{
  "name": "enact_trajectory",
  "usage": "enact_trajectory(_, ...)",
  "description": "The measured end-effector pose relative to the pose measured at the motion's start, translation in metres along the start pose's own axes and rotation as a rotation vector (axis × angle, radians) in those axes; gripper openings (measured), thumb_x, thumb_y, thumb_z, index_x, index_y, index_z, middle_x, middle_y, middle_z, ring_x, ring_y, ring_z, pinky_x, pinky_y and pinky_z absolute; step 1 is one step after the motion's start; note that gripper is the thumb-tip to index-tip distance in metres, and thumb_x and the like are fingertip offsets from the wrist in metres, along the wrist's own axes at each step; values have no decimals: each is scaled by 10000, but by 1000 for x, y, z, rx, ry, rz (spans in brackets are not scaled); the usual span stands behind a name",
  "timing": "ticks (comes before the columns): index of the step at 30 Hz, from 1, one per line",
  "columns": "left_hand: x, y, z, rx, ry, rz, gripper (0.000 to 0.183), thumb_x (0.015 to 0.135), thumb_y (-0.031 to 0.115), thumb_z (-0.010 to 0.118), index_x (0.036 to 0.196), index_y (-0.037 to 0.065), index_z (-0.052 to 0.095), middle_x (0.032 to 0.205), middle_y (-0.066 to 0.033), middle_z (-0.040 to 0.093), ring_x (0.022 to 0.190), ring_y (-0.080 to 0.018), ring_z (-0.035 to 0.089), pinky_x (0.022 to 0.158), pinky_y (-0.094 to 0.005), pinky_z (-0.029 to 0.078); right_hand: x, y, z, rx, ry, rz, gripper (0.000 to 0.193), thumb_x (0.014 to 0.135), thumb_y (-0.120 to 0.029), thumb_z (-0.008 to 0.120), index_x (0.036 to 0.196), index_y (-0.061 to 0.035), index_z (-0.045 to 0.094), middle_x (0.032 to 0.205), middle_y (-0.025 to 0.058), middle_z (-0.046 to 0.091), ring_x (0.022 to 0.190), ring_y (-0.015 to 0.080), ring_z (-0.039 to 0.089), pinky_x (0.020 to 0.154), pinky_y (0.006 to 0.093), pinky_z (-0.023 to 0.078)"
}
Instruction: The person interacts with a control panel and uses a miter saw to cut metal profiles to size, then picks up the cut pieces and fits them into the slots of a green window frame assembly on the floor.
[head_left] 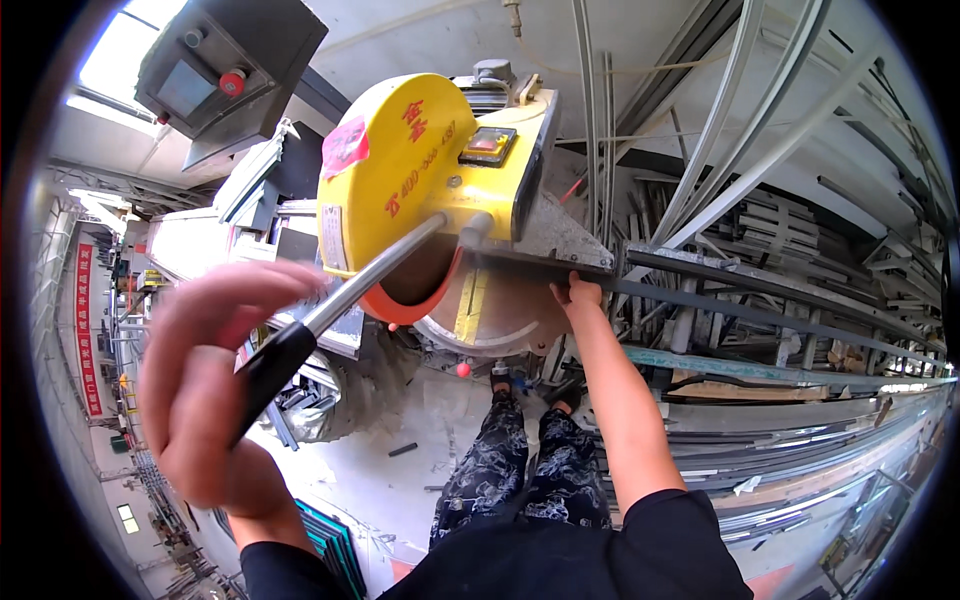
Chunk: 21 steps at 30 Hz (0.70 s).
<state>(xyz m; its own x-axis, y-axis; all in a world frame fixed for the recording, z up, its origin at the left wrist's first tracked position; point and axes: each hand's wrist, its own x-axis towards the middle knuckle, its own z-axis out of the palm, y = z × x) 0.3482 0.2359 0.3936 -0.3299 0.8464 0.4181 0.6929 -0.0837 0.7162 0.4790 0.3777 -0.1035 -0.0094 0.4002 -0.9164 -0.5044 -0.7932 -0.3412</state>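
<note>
A yellow cut-off saw (395, 170) with an orange-red lower edge stands before me. Its metal lever ends in a black handle grip (275, 375). Beside that grip is my left hand (200, 400), smeared by motion, with its curved fingers apart from the thumb and not closed round the grip. My right hand (580, 292) pinches a long dark metal profile (690, 297) close to the saw's fence. The profile reaches under the saw head and runs off to the right. Below lies the round saw table (500, 310) with a yellow strip; the blade is hidden by the guard.
A control box (200, 80) with a red button hangs at the upper left. Racks of metal profiles (790, 420) fill the right side. Wrapped material (320, 400) lies left of the saw. A short dark offcut (402, 450) is on the floor near my feet.
</note>
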Motion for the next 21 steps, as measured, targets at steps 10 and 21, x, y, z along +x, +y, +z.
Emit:
enact_trajectory(10,-58,-18,-13,63,-695,-274,476,730,-95,435,1182,-74,583,1364,-261,475,1317,-359,429,1104,-413,303,13,-22,-4,9,156,2,146,916,-98,607,1038,-17,598,960,135,622,722,300,639,539,396,636)
enact_trajectory(21,-226,-104,29,-133,-436,-1045,425,955,109,501,1355,-2,407,739,-8,538,565,-64,481,497,-228,402,3,-16,-5,-91,78,-28,161,938,-127,582,1049,-16,619,1011,127,619,745,278,648,515,364,624)
